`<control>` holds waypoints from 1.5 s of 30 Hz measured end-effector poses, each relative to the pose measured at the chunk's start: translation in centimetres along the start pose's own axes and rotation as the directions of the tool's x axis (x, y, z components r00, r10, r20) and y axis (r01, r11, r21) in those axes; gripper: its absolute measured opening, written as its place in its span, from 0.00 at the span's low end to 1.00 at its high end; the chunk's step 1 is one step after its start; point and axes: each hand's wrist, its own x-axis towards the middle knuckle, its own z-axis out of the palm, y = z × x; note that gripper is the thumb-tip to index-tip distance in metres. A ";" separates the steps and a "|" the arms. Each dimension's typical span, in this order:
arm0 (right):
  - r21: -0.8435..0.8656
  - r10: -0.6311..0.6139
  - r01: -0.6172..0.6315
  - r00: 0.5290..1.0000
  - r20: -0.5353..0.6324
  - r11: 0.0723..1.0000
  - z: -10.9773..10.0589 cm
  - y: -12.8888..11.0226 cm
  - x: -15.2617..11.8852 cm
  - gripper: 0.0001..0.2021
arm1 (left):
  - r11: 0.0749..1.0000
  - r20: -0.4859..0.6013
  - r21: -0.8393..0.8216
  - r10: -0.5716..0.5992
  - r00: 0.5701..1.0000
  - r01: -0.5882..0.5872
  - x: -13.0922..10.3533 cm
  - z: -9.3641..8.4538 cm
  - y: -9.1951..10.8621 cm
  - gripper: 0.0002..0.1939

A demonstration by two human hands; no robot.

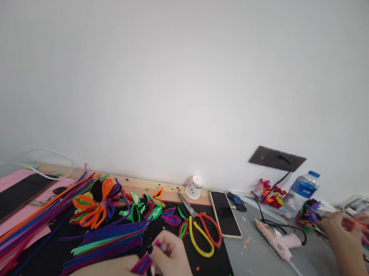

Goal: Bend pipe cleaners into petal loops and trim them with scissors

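My left hand [111, 271] is closed around a small bunch of purple and magenta pipe cleaners [141, 265] at the bottom of the head view. Fingers curled, my right hand [171, 259] pinches the bunch's upper end, where a bit of purple and pink shows. The lower part of the bunch is hidden by my hands. Just behind my left hand lies a row of cut purple, green and blue pipe cleaners [111, 240]. Beyond it rest a finished orange flower [100, 204] and several looped green, orange and purple petals [141, 206].
Scissors [200, 234] with yellow and red handles lie beside a phone [225, 215]. A paper cup [194, 187] stands against the wall. Right of these are a glue gun [279, 240], a water bottle [301, 192] and another person's hands [342, 233]. Long pipe cleaners [30, 223] lie left.
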 end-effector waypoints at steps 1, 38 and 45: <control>0.023 0.004 -0.003 0.997 -0.078 1.000 0.6 1.0 0.4 0.13 | 1.000 -0.006 0.006 0.004 1.000 -0.004 0.2 -0.1 0.3 0.18; 0.397 0.085 0.068 0.930 -0.357 0.915 -1.1 1.9 1.0 0.17 | 0.862 -0.370 0.352 0.486 0.792 -0.364 0.9 -1.4 2.4 0.07; 0.201 -0.012 0.108 0.906 -0.424 0.974 -1.5 1.0 0.5 0.15 | 0.932 -0.369 0.106 0.360 0.857 -0.346 1.6 -1.3 1.9 0.11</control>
